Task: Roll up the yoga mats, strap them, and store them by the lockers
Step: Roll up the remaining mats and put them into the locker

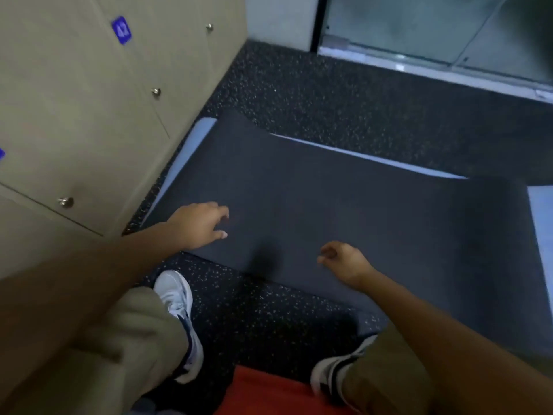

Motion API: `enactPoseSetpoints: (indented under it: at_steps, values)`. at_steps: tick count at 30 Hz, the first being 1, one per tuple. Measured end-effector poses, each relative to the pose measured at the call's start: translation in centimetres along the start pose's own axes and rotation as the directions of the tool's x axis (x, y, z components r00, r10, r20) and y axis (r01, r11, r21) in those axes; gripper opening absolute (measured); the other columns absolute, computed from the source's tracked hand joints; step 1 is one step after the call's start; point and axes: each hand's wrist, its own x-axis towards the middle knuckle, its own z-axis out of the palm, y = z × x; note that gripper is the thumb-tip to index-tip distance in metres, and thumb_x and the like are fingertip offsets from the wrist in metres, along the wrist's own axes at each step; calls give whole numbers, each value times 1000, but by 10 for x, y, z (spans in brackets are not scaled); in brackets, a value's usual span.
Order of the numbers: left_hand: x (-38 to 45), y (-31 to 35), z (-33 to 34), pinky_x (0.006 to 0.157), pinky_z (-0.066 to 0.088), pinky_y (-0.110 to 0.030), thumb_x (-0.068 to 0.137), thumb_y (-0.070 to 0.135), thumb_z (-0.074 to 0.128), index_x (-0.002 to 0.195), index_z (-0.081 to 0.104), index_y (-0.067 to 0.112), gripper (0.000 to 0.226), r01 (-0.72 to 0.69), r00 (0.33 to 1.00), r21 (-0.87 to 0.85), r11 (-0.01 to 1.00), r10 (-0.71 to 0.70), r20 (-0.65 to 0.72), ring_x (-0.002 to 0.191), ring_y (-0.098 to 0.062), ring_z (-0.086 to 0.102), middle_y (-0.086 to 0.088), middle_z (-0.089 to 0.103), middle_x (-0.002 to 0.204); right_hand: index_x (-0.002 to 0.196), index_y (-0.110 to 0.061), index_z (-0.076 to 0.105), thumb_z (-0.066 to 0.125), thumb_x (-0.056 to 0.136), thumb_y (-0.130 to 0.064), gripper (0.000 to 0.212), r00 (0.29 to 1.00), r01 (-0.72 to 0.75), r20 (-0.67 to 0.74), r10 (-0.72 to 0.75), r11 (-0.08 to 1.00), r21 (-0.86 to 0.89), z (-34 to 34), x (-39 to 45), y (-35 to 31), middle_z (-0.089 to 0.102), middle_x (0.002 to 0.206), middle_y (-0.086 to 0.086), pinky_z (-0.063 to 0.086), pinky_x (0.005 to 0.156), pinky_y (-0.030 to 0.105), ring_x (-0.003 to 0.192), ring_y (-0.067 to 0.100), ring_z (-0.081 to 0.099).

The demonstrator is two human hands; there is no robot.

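Note:
A dark grey yoga mat (344, 211) lies flat on the speckled floor, on top of a light blue mat (191, 148) whose edges show at the left, far and right sides. My left hand (199, 224) hovers over the dark mat's near left corner, fingers loosely spread and holding nothing. Over the mat's near edge, toward the middle, my right hand (344, 262) hangs with its fingers loosely curled and empty. No strap is in view.
Beige lockers (89, 115) with metal knobs and blue number tags stand close on the left. A glass door (434, 34) with a metal sill is at the far right. My two feet in white shoes (179, 310) stand on the dark speckled floor (329, 94).

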Motion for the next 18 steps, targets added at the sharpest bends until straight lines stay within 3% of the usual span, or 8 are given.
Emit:
enactPoseSetpoints:
  at_steps: [4, 8, 10, 12, 14, 18]
  values:
    - [53, 18, 63, 90, 52, -42, 94, 49, 66, 140, 46, 27, 54, -37, 994, -32, 999, 40, 100, 114, -22, 58, 1, 53, 127, 142, -15, 50, 59, 104, -33, 44, 973, -230, 17, 230, 967, 105, 26, 39, 59, 53, 142, 9, 49, 99, 41, 118, 30, 56]
    - [101, 32, 112, 91, 51, -39, 92, 52, 68, 150, 36, 28, 70, -94, 985, -45, 995, 99, 141, 124, -22, 51, 2, 45, 140, 148, -17, 42, 64, 101, -34, 55, 900, -422, -18, 436, 880, 220, 66, 65, 114, 46, 144, 18, 49, 74, 35, 90, 27, 59]
    - [120, 39, 139, 97, 50, -38, 92, 52, 67, 155, 30, 29, 77, -143, 969, 2, 990, 140, 204, 133, -22, 44, 2, 37, 151, 153, -17, 36, 68, 97, -34, 67, 840, -508, -45, 541, 813, 286, 82, 72, 141, 38, 150, 22, 53, 91, 42, 110, 38, 61]
    - [135, 50, 161, 103, 48, -39, 92, 51, 68, 160, 22, 31, 84, -180, 942, 28, 983, 165, 291, 141, -23, 35, 1, 25, 161, 159, -20, 26, 70, 95, -36, 80, 751, -592, -75, 656, 720, 362, 89, 78, 165, 21, 161, 24, 40, 114, 48, 138, 46, 43]
    - [149, 61, 177, 107, 45, -41, 91, 52, 69, 162, 17, 31, 90, -167, 931, 33, 985, 146, 333, 146, -25, 29, 1, 17, 166, 162, -22, 16, 71, 94, -38, 89, 671, -639, -61, 738, 619, 458, 89, 84, 182, 14, 165, 24, 31, 118, 48, 147, 45, 31]
    - [179, 83, 200, 109, 44, -43, 87, 53, 74, 162, 15, 27, 100, -138, 943, 23, 990, 124, 309, 147, -28, 27, -1, 15, 166, 163, -20, 10, 76, 90, -40, 101, 563, -604, 4, 826, 408, 685, 87, 102, 211, 27, 162, 23, 33, 119, 51, 143, 45, 37]
